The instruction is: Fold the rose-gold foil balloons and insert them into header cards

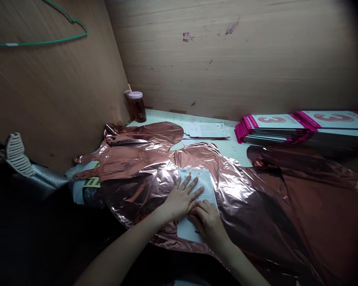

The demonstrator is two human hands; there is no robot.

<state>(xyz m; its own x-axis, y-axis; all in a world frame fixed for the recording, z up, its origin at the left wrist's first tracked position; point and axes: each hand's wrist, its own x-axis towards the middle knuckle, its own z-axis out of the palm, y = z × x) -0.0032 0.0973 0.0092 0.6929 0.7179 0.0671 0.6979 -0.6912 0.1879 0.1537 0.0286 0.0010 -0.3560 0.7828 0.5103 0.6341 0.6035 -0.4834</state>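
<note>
A flat rose-gold foil balloon (143, 159) lies spread over the table in front of me. On top of it rests a white printed card (201, 180). My left hand (180, 198) lies flat on the card with its fingers stretched out and spread. My right hand (209, 222) rests on the card's lower part, fingers curled down against it, touching the left hand's fingertips. Part of the card is hidden under both hands.
More rose-gold foil (301, 190) covers the right side. Stacks of pink-edged packs (271, 127) showing a "3" stand at the back right. Loose white cards (207, 130) lie behind the balloon. A capped jar (137, 105) stands in the corner. Wooden walls enclose the table; a green hanger (47, 39) hangs left.
</note>
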